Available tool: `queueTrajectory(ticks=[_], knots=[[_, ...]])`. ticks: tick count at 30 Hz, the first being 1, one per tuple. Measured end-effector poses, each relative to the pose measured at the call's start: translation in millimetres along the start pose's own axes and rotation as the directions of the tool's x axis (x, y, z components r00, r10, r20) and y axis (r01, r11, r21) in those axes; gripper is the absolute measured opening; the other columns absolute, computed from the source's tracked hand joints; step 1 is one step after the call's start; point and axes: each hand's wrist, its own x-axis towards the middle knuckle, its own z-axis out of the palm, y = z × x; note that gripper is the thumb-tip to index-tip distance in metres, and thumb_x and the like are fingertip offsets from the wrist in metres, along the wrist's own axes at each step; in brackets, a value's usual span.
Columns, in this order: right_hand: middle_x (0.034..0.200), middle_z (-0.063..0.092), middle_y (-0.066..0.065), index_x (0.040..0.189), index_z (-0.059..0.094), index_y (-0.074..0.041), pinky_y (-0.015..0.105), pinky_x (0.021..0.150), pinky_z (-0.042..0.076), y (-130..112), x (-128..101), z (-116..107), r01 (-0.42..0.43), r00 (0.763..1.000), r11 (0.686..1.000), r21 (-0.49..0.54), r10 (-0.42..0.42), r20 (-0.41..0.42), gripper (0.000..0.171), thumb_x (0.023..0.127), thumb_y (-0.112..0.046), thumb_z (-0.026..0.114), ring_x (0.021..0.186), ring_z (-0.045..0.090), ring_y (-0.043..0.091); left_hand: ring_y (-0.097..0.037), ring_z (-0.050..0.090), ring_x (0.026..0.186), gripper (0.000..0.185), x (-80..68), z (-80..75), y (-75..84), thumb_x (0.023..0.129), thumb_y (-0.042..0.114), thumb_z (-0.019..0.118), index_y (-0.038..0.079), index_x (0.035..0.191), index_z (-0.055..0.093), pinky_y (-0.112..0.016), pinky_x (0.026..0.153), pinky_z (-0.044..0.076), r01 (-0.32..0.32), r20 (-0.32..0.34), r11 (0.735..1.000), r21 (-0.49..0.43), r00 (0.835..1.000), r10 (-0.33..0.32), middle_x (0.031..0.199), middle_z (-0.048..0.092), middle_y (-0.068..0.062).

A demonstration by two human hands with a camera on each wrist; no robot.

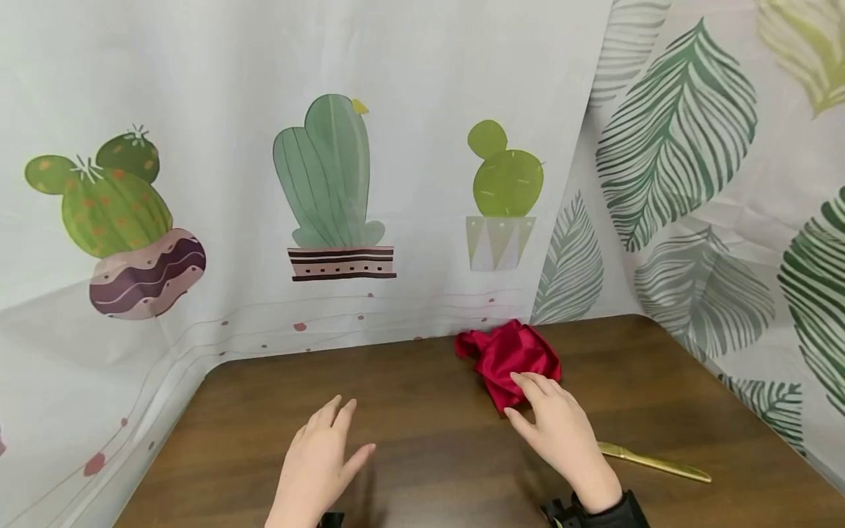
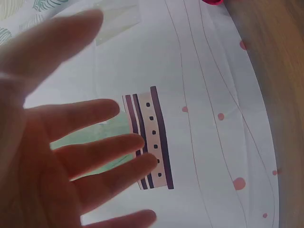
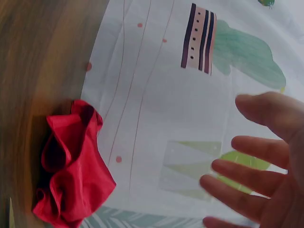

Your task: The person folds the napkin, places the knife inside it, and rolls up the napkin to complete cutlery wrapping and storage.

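Head view, left to right: the left hand hovers over the bare brown worktop, fingers straight and spread, holding nothing. The right hand reaches forward with fingers loosely extended, their tips at the near edge of a crumpled red cloth that lies near the worktop's back edge by the cactus-print curtain. A gold knife lies flat just right of the right wrist.
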Motion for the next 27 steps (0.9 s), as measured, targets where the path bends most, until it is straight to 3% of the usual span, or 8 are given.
queueTrajectory(ticks=[4, 9, 18, 27], knots=[[0.094, 0.061, 0.003, 0.098, 0.065, -0.008, 0.034, 0.066, 0.048, -7, 0, 3, 0.044, 0.995, 0.999, -0.015, -0.045, -0.085, 0.034, 0.067, -0.017, 0.073, 0.087, 0.057, 0.019, -0.029, 0.057, 0.092, 0.053, 1.7, 2.5, 2.0, 0.068, 0.031, 0.073, -0.001, 0.108, 0.057, -0.041, 0.074, 0.045, -0.046, -0.1, 0.999, 0.011, 0.994, 0.047, 0.105, 0.058, -0.014], [0.088, 0.062, 0.001, 0.092, 0.066, -0.01, 0.03, 0.055, 0.048, -16, 0, 8, 0.087, 0.99, 0.996, -0.022, -0.089, -0.11, 0.029, 0.065, -0.015, 0.074, 0.081, 0.059, 0.016, -0.024, 0.061, 0.081, 0.043, 4.3, 3.6, 8.1, 0.066, 0.024, 0.074, 0.0, 0.099, 0.061, -0.035, 0.062, 0.049, -0.074, -0.152, 0.997, 0.016, 0.986, 0.076, 0.092, 0.062, -0.01], [0.086, 0.064, -0.001, 0.092, 0.067, -0.01, 0.03, 0.057, 0.048, -24, 0, 11, 0.104, 0.994, 0.994, -0.018, -0.104, -0.024, 0.026, 0.067, -0.016, 0.074, 0.078, 0.06, 0.014, -0.02, 0.06, 0.063, 0.035, 7.8, 8.9, 17.1, 0.066, 0.022, 0.074, 0.002, 0.092, 0.062, -0.032, 0.052, 0.047, -0.115, -0.13, 0.993, 0.001, 0.985, 0.114, 0.081, 0.063, -0.008], [0.084, 0.064, 0.002, 0.09, 0.067, -0.009, 0.031, 0.054, 0.048, -17, 5, 6, 0.095, 0.992, 0.995, 0.002, -0.095, -0.081, 0.022, 0.069, -0.015, 0.072, 0.074, 0.061, 0.016, -0.022, 0.06, 0.062, 0.031, 15.6, 16.2, 18.1, 0.07, 0.025, 0.071, 0.001, 0.089, 0.063, -0.033, 0.051, 0.047, -0.139, -0.125, 0.99, -0.029, 0.983, 0.134, 0.078, 0.062, -0.008]])
